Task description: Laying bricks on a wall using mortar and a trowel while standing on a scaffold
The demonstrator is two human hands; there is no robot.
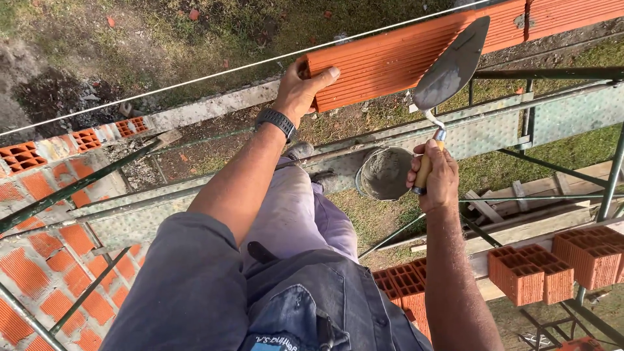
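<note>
My left hand [300, 91] grips the left end of a ribbed orange hollow brick [383, 62] that sits in the top course of a wall. A dark watch is on that wrist. My right hand [434, 175] is shut on the wooden handle of a masonry trowel [453, 65], whose grey blade points up and rests against the face of the brick. Below my hands a bucket of grey mortar [383, 174] stands on the metal scaffold plank [494, 127], beside my shoes.
A taut white guide string [162, 88] runs across the wall top. Loose hollow bricks [530, 273] are stacked on a lower board at right. A brick wall [45, 260] with mortar joints drops away at left. Scaffold tubes [611, 175] and grass lie below.
</note>
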